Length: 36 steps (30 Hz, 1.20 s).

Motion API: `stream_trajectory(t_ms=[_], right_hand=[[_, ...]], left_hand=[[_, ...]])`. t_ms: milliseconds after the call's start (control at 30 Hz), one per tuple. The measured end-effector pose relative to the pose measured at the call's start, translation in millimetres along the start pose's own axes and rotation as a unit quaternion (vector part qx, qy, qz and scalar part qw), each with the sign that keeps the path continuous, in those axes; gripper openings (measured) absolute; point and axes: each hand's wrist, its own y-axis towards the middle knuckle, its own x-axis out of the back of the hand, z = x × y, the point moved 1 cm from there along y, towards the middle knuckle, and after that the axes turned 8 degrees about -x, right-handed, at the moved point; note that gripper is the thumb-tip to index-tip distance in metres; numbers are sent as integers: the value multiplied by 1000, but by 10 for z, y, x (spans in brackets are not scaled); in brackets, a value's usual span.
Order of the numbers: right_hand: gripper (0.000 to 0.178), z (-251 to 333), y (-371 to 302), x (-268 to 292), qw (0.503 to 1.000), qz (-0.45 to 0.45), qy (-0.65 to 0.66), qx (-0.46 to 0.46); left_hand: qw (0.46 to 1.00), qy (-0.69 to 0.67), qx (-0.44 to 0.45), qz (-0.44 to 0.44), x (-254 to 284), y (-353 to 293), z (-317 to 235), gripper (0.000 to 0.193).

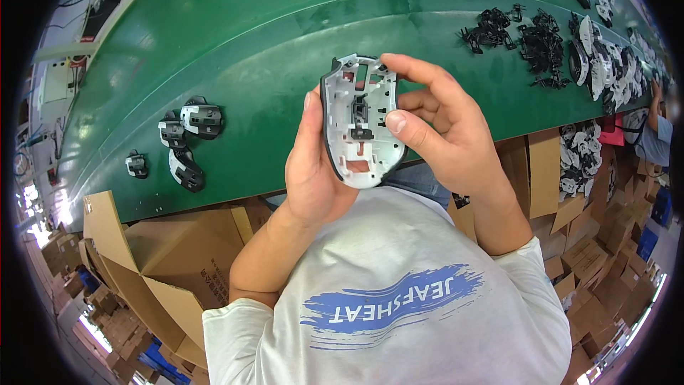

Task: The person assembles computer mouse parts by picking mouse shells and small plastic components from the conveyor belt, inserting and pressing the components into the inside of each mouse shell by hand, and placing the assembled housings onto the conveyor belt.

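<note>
A white computer mouse shell [345,146] with black edges is held up in front of my chest, its hollow inside turned toward me. Inside its middle sits a small black plastic part [361,115]. My left hand [313,164] supports the shell along its left side and from beneath, with the thumb along the edge. My right hand [445,121] grips the right side, the index finger at the top corner and the thumb on the right rim. Some of the left fingers are hidden behind the shell.
Several black-and-white mouse shells [201,120] lie on the green table [256,85] at left. Heaps of small black parts [541,46] and white shells [605,64] stand at right. Open cardboard boxes [185,242] line the near edge; another person's arm [654,100] shows far right.
</note>
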Motion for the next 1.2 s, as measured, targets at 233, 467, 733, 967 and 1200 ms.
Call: stream_trajectory(t_ms=[233,467,733,967,1200], right_hand=[[60,-109,60,61,978,-40,-159,130],[65,-379,36,-182,938,-100,-252,215],[69,-630,142,-166,926,-85,-296,219],[76,-521,91,-108,917,-108,-326,204],[85,-525,52,-167,926,-18,-330,184]], left_hand=[[968,222,5,-115,-216,-99,4,51],[888,434,-105,-111,17,-43,134,53],[779,587,-210,-70,210,-14,237,50],[769,605,-197,-68,135,26,334,50],[875,441,-93,-177,234,-196,237,55]])
